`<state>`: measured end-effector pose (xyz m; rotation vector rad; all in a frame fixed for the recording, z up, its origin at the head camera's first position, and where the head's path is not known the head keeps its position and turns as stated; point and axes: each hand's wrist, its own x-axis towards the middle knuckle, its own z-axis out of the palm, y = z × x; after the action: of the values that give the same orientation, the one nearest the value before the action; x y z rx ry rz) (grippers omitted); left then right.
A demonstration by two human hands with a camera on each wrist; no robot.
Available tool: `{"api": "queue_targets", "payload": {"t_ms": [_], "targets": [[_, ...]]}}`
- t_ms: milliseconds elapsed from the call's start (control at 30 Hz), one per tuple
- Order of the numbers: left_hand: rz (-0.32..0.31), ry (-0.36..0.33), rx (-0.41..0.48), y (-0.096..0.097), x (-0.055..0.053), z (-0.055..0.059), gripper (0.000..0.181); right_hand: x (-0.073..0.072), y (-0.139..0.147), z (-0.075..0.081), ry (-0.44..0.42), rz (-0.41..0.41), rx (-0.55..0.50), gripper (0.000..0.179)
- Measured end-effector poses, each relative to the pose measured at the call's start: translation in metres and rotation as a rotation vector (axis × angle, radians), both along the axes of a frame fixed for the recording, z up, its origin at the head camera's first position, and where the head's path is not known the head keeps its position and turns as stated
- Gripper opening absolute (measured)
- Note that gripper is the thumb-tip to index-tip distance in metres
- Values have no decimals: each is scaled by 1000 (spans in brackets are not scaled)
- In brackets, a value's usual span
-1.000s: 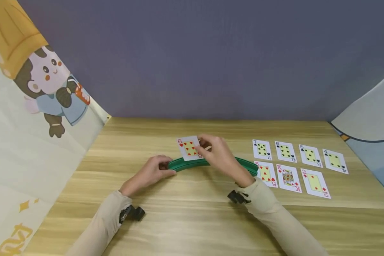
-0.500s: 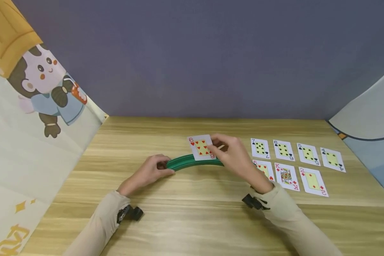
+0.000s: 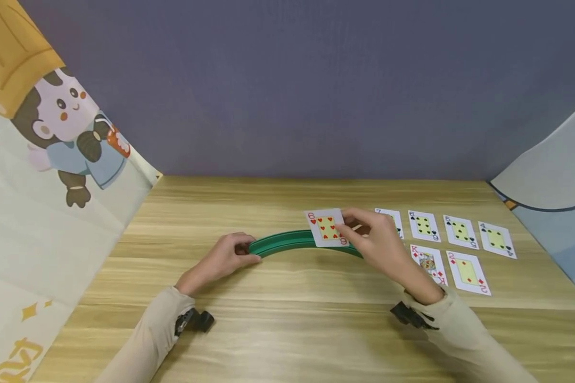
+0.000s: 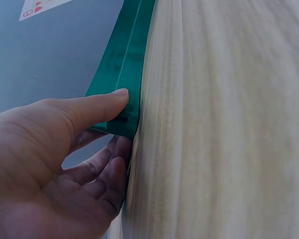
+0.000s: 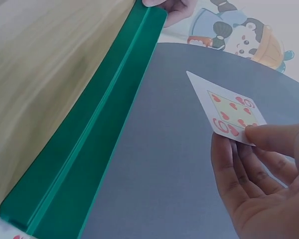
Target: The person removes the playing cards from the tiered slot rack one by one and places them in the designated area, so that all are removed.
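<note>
A curved green card holder (image 3: pixel 282 242) with a lengthwise groove stands on the table. At its left end, my left hand (image 3: pixel 221 259) pinches it, the thumb on the front face in the left wrist view and other fingers behind. My right hand (image 3: pixel 380 243) pinches the right edge of a six of hearts (image 3: pixel 327 227) between thumb and fingers. In the head view this card overlaps the holder's right part; the right wrist view shows the card (image 5: pixel 234 112) apart from the holder (image 5: pixel 89 124).
Face-up cards lie at the right: a six of spades (image 3: pixel 424 226), five of spades (image 3: pixel 460 231), four of spades (image 3: pixel 497 239), king of diamonds (image 3: pixel 427 263) and two of diamonds (image 3: pixel 469 272). My right hand partly covers a seven (image 3: pixel 394 217). A grey wall (image 3: pixel 316 90) rises behind the wooden table (image 3: pixel 278 319).
My right hand has carried the six of hearts rightward along the green holder, now covering the five of hearts and part of the seven. My left hand keeps its grip on the holder's left end.
</note>
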<state>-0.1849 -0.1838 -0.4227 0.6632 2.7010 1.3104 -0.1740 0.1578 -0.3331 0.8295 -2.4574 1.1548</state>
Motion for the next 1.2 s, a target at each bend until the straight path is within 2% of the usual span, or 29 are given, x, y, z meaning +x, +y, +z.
{"api": "queue_targets", "payload": {"t_ms": [200, 467, 900, 1200], "targets": [[0, 4, -8, 0, 1, 1, 22, 4, 13, -2, 1, -29, 7, 14], [-7, 2, -7, 1, 1, 0, 23, 11, 39, -9, 63, -76, 37, 12], [-11, 19, -12, 1, 1, 1, 22, 24, 87, -12, 68, -256, 81, 16], [-13, 21, -12, 2, 2, 1, 21, 30, 118, -15, 47, -353, 63, 17]]}}
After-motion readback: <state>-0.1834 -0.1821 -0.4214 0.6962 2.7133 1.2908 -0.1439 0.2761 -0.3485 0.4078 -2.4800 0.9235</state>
